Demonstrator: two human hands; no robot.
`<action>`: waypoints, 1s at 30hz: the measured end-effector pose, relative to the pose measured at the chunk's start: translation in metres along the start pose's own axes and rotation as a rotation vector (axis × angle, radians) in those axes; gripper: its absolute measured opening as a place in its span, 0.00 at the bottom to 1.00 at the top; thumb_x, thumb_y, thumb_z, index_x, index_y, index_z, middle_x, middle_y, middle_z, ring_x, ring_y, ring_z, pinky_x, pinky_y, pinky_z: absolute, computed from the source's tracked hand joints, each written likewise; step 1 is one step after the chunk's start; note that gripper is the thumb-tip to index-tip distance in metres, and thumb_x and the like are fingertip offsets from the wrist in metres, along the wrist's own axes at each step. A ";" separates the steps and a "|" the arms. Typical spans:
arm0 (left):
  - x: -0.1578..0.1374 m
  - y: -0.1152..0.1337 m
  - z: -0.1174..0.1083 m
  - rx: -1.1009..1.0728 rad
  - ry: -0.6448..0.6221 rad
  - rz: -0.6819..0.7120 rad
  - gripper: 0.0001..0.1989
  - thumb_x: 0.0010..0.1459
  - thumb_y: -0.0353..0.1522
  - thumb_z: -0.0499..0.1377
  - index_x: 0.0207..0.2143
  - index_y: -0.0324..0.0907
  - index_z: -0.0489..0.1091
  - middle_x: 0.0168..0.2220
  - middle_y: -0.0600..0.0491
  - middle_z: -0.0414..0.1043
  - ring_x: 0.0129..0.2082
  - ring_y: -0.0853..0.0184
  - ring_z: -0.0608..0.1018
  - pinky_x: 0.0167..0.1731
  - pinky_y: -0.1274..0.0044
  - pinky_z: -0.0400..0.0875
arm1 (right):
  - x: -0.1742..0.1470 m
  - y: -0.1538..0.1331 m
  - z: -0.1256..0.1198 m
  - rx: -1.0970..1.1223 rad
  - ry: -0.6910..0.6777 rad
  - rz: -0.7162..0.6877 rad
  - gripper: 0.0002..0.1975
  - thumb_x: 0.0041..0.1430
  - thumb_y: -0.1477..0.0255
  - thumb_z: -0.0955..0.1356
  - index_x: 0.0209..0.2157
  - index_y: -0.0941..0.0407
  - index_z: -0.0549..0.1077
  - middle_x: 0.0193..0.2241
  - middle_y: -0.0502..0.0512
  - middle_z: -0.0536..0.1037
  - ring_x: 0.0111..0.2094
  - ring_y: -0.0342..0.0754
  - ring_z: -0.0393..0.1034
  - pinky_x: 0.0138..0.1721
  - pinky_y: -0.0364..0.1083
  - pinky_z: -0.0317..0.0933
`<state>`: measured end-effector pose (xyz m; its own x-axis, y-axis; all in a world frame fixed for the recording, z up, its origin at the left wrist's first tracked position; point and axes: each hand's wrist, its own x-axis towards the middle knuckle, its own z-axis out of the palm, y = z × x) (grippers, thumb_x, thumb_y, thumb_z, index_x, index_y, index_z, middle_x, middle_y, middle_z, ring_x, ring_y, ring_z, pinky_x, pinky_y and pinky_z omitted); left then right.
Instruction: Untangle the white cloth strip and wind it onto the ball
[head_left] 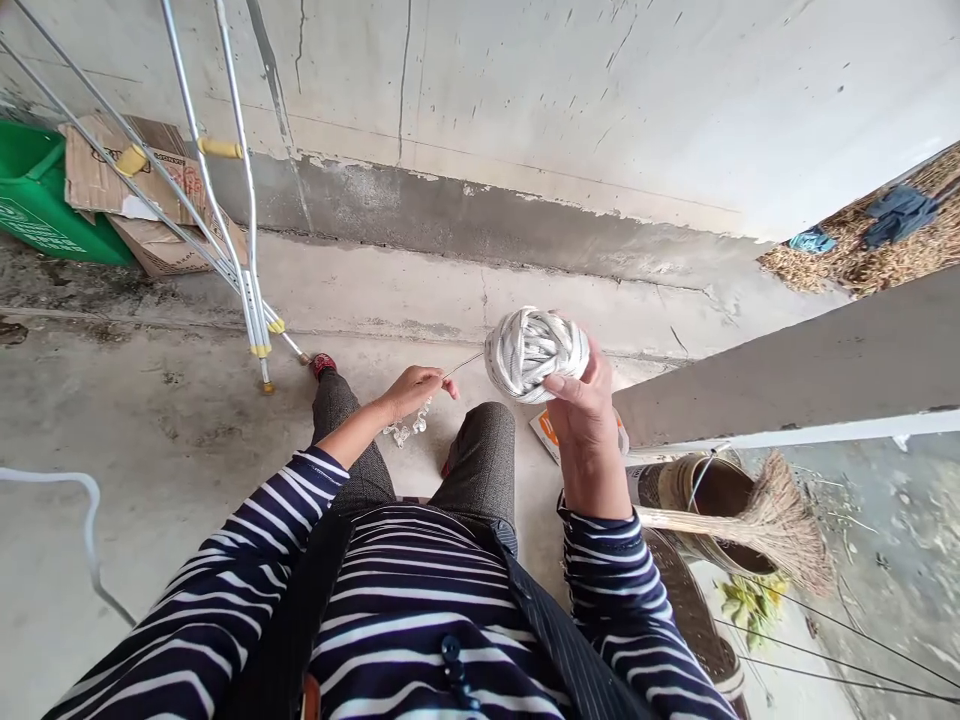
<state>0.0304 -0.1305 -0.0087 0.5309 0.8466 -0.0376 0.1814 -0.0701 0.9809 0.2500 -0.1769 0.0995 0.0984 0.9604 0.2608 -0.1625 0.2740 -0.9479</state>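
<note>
A ball of white and grey yarn (531, 352) rests in my right hand (589, 400), with the thumb across its near side and the fingers behind it. My left hand (420, 390) is closed in a pinch to the left of the ball. From its fingertips a thin strand (466, 365) runs straight to the ball's left side; whether it is thread or a thin tool I cannot tell. Just below the left fingers hangs a string of clear, bead-like pieces (407, 428). Both hands are held above my knees, in front of my body.
Metal crutches (251, 250) lean at the left by cardboard boxes (161, 235) and a green bin (45, 190). On the right are a broom (780, 525), a bucket (686, 490) and a concrete ledge (787, 365). A pale wall (525, 110) stands ahead.
</note>
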 end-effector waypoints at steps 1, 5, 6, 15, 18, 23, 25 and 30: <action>-0.003 -0.002 0.000 -0.052 -0.019 -0.015 0.17 0.59 0.38 0.50 0.29 0.39 0.74 0.37 0.46 0.82 0.44 0.60 0.81 0.54 0.71 0.68 | 0.001 0.001 0.001 -0.040 -0.007 -0.012 0.36 0.35 0.60 0.81 0.49 0.50 0.73 0.44 0.54 0.79 0.50 0.59 0.73 0.55 0.57 0.66; -0.020 0.001 0.007 -0.176 -0.175 -0.077 0.18 0.60 0.40 0.52 0.29 0.38 0.75 0.36 0.44 0.82 0.44 0.60 0.81 0.54 0.71 0.69 | 0.006 0.011 0.002 -0.163 -0.037 -0.079 0.35 0.38 0.64 0.81 0.50 0.48 0.72 0.46 0.52 0.76 0.50 0.56 0.71 0.56 0.56 0.65; -0.024 0.004 0.010 -0.203 -0.219 -0.085 0.18 0.61 0.39 0.52 0.29 0.37 0.76 0.37 0.43 0.82 0.44 0.60 0.81 0.53 0.71 0.69 | 0.007 0.015 0.002 -0.198 -0.037 -0.101 0.35 0.39 0.64 0.81 0.51 0.48 0.72 0.48 0.52 0.75 0.51 0.56 0.71 0.57 0.56 0.65; -0.037 0.030 0.023 -0.551 -0.325 -0.107 0.18 0.63 0.38 0.53 0.29 0.36 0.76 0.32 0.41 0.80 0.42 0.54 0.81 0.50 0.65 0.70 | 0.006 0.049 -0.006 -0.637 -0.068 -0.228 0.34 0.43 0.63 0.80 0.53 0.47 0.70 0.56 0.58 0.70 0.60 0.62 0.62 0.62 0.62 0.60; -0.033 0.039 0.021 -0.576 -0.317 -0.110 0.20 0.63 0.39 0.52 0.28 0.35 0.77 0.31 0.40 0.80 0.42 0.53 0.81 0.49 0.65 0.70 | 0.002 0.062 -0.007 -0.632 -0.093 -0.274 0.34 0.46 0.62 0.79 0.55 0.48 0.69 0.58 0.59 0.68 0.62 0.62 0.61 0.64 0.63 0.58; -0.025 0.042 0.015 -0.493 -0.278 -0.164 0.21 0.60 0.38 0.52 0.27 0.34 0.79 0.31 0.39 0.81 0.39 0.55 0.82 0.47 0.67 0.71 | -0.002 0.081 -0.006 -0.695 -0.190 -0.273 0.34 0.49 0.62 0.77 0.57 0.48 0.68 0.59 0.61 0.68 0.62 0.63 0.61 0.65 0.64 0.57; -0.024 0.038 0.014 -0.501 -0.281 -0.203 0.21 0.59 0.39 0.52 0.28 0.33 0.79 0.32 0.38 0.81 0.39 0.55 0.82 0.46 0.68 0.72 | -0.004 0.083 -0.005 -0.756 -0.225 -0.229 0.34 0.49 0.64 0.77 0.58 0.48 0.68 0.59 0.60 0.68 0.62 0.64 0.61 0.63 0.65 0.59; -0.026 0.029 0.016 -0.603 -0.258 -0.305 0.22 0.56 0.41 0.52 0.26 0.34 0.78 0.32 0.38 0.81 0.38 0.53 0.82 0.45 0.67 0.73 | -0.007 0.084 -0.001 -0.840 -0.321 -0.171 0.36 0.46 0.68 0.77 0.58 0.48 0.69 0.60 0.60 0.67 0.63 0.65 0.59 0.62 0.65 0.61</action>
<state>0.0346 -0.1631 0.0175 0.7213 0.6255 -0.2975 -0.0961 0.5157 0.8514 0.2363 -0.1601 0.0177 -0.2425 0.9128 0.3287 0.6092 0.4070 -0.6806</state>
